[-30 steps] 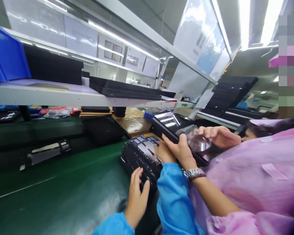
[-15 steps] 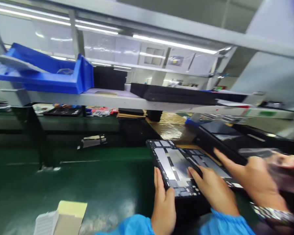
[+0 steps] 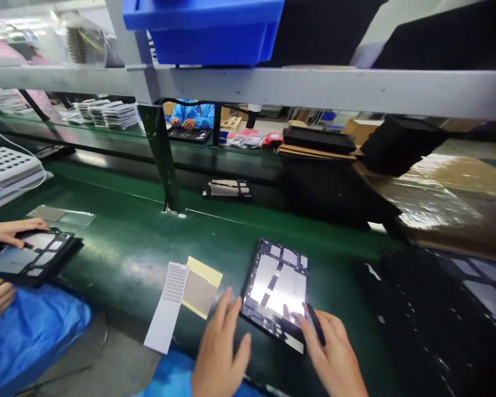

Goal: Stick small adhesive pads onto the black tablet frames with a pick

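Note:
An opened tablet point(image 3: 279, 278), its silver battery plates and black frame showing, lies flat on the green bench in front of me. Beside its lower left edge is my left hand point(image 3: 223, 344), fingers apart and holding nothing; the fingertips are close to the edge, and I cannot tell if they touch. My right hand point(image 3: 333, 353) is closed around a slim black pen-like tool point(image 3: 315, 324) at the tablet's lower right, with its index finger over the plates. Left of the tablet lie a white label sheet point(image 3: 167, 311) and a yellow-edged grey sheet point(image 3: 200, 286).
At the left, a co-worker's hands point(image 3: 25, 231) are on another opened tablet point(image 3: 33, 253). A shelf beam point(image 3: 314, 91) crosses above the bench, bearing a blue bin point(image 3: 215, 33). Its post point(image 3: 159, 154) stands mid-bench. Black trays holding tablet parts point(image 3: 421, 298) sit at the right.
The tablet, gripped by both hands at the right before, now lies on the bench. My left hand has let go of it. The view has swung left and down, and the pointing hand is out of view.

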Available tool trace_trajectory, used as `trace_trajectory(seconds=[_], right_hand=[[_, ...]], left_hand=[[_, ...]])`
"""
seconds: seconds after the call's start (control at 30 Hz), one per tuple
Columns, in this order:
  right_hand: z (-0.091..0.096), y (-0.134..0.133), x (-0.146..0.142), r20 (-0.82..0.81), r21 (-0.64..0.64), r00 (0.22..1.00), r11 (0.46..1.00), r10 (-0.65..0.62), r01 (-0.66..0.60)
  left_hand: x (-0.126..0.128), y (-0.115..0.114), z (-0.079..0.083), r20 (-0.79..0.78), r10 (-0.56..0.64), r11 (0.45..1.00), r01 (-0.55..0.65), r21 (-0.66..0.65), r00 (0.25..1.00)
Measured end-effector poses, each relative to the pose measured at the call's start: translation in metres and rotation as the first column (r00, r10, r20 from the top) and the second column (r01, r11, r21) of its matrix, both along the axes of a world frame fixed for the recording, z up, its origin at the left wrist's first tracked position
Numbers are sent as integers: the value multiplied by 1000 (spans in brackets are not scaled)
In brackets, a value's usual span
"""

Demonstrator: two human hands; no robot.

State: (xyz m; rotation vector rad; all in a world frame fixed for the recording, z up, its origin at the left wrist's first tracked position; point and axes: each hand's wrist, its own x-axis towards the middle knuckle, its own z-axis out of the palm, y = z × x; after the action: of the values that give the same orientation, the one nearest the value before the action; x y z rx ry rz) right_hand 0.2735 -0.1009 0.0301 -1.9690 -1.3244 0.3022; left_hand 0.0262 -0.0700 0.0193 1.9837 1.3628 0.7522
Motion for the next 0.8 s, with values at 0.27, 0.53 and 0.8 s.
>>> trace_trajectory(seconds=[0.27, 0.53, 0.8], right_hand=[[40, 35, -53, -268, 140, 915, 951, 303, -275], [34, 53, -54, -579, 18, 774, 953, 257, -302], [39, 83, -63, -272, 61, 790, 830, 549, -555]], left_hand=[[-129, 27, -31, -340, 373, 888, -226, 400, 864], [-73, 78, -12, -370, 20, 930, 118, 348, 929], [-67, 104, -10, -288, -157, 945, 228, 234, 945]])
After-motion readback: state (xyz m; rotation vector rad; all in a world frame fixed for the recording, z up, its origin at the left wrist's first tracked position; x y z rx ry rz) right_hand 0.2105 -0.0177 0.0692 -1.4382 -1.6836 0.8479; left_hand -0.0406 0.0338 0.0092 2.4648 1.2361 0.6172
